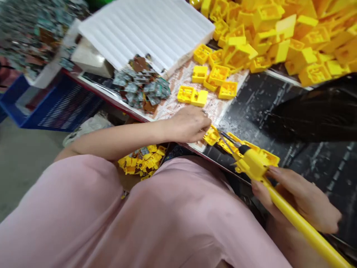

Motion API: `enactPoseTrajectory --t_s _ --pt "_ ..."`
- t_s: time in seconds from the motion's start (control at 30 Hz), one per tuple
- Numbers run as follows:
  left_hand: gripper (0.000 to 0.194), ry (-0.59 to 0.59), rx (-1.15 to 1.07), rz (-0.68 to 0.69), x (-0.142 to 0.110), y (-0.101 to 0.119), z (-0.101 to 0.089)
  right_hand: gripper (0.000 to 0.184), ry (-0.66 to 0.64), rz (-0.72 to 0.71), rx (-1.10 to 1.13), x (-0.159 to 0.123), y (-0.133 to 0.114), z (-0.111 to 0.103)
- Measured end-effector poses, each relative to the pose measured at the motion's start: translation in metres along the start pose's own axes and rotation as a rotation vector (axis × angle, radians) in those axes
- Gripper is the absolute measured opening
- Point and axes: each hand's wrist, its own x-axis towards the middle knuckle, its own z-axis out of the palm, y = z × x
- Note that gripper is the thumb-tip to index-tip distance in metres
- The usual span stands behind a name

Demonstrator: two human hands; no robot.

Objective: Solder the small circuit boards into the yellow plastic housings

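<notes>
Two hands are at the surface's near edge: your right hand (297, 199) has its fingers clamped round a yellow-handled tool (252, 163), its tip end pointing toward a yellow casing (212, 136) lying on that edge. Your left hand (190, 123) meets the casing's left end with bent fingers drawn together; whether they grip it, I cannot tell. Farther left along the same edge lies a grey pile of parts (139, 87); beyond sit a ridged white block (147, 29) and a yellow heap (279, 37).
</notes>
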Motion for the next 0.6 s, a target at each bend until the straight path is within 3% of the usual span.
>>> enactPoseTrajectory --t_s 0.13,0.47,0.6 --pt "0.021 0.000 0.007 -0.006 -0.001 -0.005 0.003 0.014 -0.056 -0.051 0.008 0.013 -0.019 0.000" --pt "0.025 0.050 0.026 0.016 0.000 -0.003 0.007 0.034 -0.113 -0.104 0.028 0.025 -0.034 0.003" --pt "0.025 0.053 0.007 0.019 0.001 -0.003 0.008 0.025 -0.141 -0.115 0.024 0.024 -0.032 -0.006"
